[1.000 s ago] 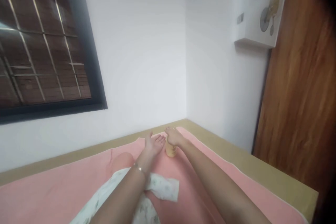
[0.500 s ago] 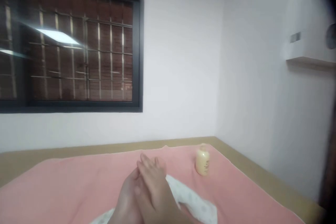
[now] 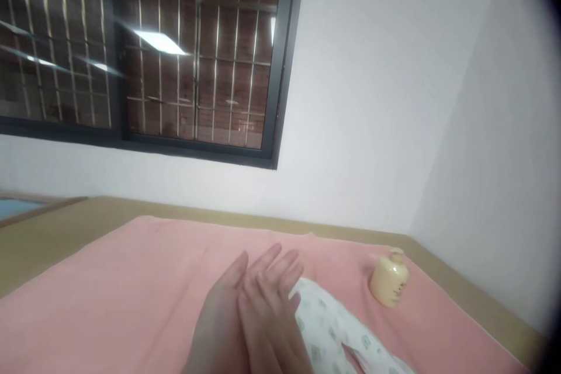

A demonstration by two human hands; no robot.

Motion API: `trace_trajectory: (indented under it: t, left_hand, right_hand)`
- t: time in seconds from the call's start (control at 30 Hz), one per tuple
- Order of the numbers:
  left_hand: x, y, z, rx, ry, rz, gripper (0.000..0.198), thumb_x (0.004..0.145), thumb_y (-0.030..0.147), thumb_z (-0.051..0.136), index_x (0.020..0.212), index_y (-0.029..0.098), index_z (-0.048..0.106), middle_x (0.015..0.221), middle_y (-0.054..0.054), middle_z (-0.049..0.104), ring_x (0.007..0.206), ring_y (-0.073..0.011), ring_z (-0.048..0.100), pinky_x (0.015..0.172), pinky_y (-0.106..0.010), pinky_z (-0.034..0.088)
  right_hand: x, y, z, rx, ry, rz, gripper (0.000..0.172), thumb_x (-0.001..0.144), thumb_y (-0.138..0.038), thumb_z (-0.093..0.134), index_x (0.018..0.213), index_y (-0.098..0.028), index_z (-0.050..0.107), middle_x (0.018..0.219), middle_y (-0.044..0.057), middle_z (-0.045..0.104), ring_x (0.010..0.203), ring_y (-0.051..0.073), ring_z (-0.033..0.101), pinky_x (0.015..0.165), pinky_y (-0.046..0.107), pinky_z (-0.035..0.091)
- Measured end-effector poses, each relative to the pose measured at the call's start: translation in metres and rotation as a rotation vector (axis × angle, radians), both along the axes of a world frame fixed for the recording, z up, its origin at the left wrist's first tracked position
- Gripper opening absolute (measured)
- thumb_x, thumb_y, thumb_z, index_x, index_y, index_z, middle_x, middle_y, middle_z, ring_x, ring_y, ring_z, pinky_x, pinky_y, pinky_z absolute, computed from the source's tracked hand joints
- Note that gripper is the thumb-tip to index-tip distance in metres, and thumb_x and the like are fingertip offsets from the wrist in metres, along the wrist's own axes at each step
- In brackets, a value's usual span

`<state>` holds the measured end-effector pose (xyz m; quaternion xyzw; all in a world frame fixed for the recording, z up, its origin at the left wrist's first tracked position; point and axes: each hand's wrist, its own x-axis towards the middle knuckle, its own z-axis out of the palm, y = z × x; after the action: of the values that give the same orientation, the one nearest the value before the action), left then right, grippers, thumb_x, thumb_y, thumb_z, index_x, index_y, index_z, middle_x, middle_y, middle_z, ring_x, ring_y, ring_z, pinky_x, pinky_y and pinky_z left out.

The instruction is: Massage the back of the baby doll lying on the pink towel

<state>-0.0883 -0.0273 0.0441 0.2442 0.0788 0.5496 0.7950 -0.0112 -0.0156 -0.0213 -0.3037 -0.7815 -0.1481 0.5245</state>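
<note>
My left hand [image 3: 221, 318] is at the bottom middle, palm turned up and inward, with its fingers stretched out beneath the other hand. Across its palm and fingers lies my right hand [image 3: 274, 324], the two pressed against each other. No object shows between them. Just right of the hands, a white cloth item with a green pattern [image 3: 322, 321] rests on the pink cloth [image 3: 144, 280]. Farther right stands a cream-yellow bottle [image 3: 390, 277] with dark lettering, touched by neither hand.
The pink cloth covers much of a tan table [image 3: 118, 204]. Behind it are a white wall [image 3: 359, 128] and a dark-framed window [image 3: 276, 99] with bars. A light blue surface [image 3: 17, 207] shows at the far left.
The view has turned left and tilted, so the bottle and window sit farther right. My right hand has slid over my left, whose fingertips now show beyond it.
</note>
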Motion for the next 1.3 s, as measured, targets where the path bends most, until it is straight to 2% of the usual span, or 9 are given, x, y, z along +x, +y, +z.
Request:
trace_trajectory:
  t: [0.1, 0.2, 0.4, 0.57, 0.77, 1.0, 1.17, 1.3]
  left_hand:
    - [0.0, -0.001, 0.016, -0.061, 0.011, 0.044, 0.054, 0.096, 0.047, 0.029, 0.141, 0.019, 0.041, 0.135, -0.008, 0.055, 0.134, -0.0214, 0.04, 0.109, -0.037, 0.039]
    - [0.002, 0.003, 0.025, -0.121, 0.062, 0.098, 0.054, 0.097, 0.046, 0.025, 0.143, 0.02, 0.039, 0.135, -0.008, 0.055, 0.134, -0.0215, 0.041, 0.108, -0.039, 0.039]
    - [0.009, -0.002, 0.035, -0.227, 0.175, 0.11, 0.056, 0.096, 0.047, 0.027, 0.141, 0.015, 0.04, 0.14, -0.01, 0.049, 0.132, -0.0202, 0.043, 0.109, -0.035, 0.038]
    - [0.012, -0.005, 0.037, -0.24, 0.208, 0.129, 0.049, 0.096, 0.041, 0.033, 0.139, 0.02, 0.042, 0.141, -0.008, 0.048, 0.132, -0.0165, 0.044, 0.109, -0.03, 0.038]
    - [0.011, -0.006, 0.04, -0.264, 0.264, 0.169, 0.047, 0.096, 0.039, 0.032, 0.136, 0.019, 0.046, 0.14, -0.009, 0.05, 0.131, -0.0201, 0.044, 0.113, -0.038, 0.034]
    - [0.023, -0.011, 0.046, -0.326, 0.243, 0.281, 0.05, 0.097, 0.039, 0.023, 0.136, 0.018, 0.048, 0.137, -0.011, 0.052, 0.131, -0.0204, 0.045, 0.116, -0.039, 0.027]
    - [0.031, -0.015, 0.047, -0.308, 0.233, 0.364, 0.048, 0.097, 0.034, 0.026, 0.137, 0.016, 0.047, 0.138, -0.011, 0.052, 0.133, -0.0206, 0.042, 0.118, -0.038, 0.024]
    - [0.036, -0.019, 0.041, -0.229, 0.182, 0.354, 0.047, 0.098, 0.031, 0.03, 0.14, 0.017, 0.044, 0.14, -0.008, 0.05, 0.136, -0.0194, 0.038, 0.12, -0.035, 0.021]
  right_hand:
    - [0.014, -0.022, 0.014, 0.064, -0.047, -0.016, 0.043, 0.091, -0.012, 0.05, 0.134, -0.018, 0.052, 0.129, 0.009, 0.059, 0.124, 0.028, 0.05, 0.104, 0.043, 0.045]
    - [0.021, -0.032, 0.028, 0.084, -0.053, -0.038, 0.036, 0.09, -0.008, 0.05, 0.124, -0.015, 0.059, 0.125, 0.01, 0.062, 0.121, 0.028, 0.054, 0.1, 0.04, 0.049]
    - [0.026, -0.041, 0.037, 0.094, -0.053, -0.062, 0.032, 0.089, -0.006, 0.05, 0.116, -0.014, 0.064, 0.122, 0.009, 0.064, 0.118, 0.029, 0.055, 0.096, 0.038, 0.053]
    - [0.027, -0.044, 0.034, 0.095, -0.059, -0.098, 0.032, 0.089, -0.007, 0.05, 0.116, -0.015, 0.065, 0.123, 0.007, 0.063, 0.118, 0.028, 0.055, 0.097, 0.038, 0.053]
    - [0.024, -0.044, 0.028, 0.086, -0.031, -0.095, 0.033, 0.092, -0.013, 0.048, 0.122, -0.017, 0.062, 0.127, 0.008, 0.061, 0.12, 0.028, 0.053, 0.099, 0.04, 0.051]
    - [0.03, -0.047, 0.032, -0.029, -0.097, -0.074, 0.042, 0.094, -0.012, 0.044, 0.135, -0.017, 0.051, 0.134, 0.008, 0.055, 0.125, 0.027, 0.048, 0.104, 0.041, 0.046]
    - [0.025, -0.043, 0.016, -0.154, -0.024, -0.11, 0.049, 0.097, -0.018, 0.042, 0.146, -0.02, 0.037, 0.139, 0.007, 0.05, 0.13, 0.026, 0.043, 0.105, 0.042, 0.045]
    - [0.024, -0.038, 0.007, -0.249, 0.044, -0.12, 0.052, 0.099, -0.023, 0.038, 0.15, -0.024, 0.026, 0.144, 0.005, 0.044, 0.133, 0.025, 0.039, 0.106, 0.04, 0.045]
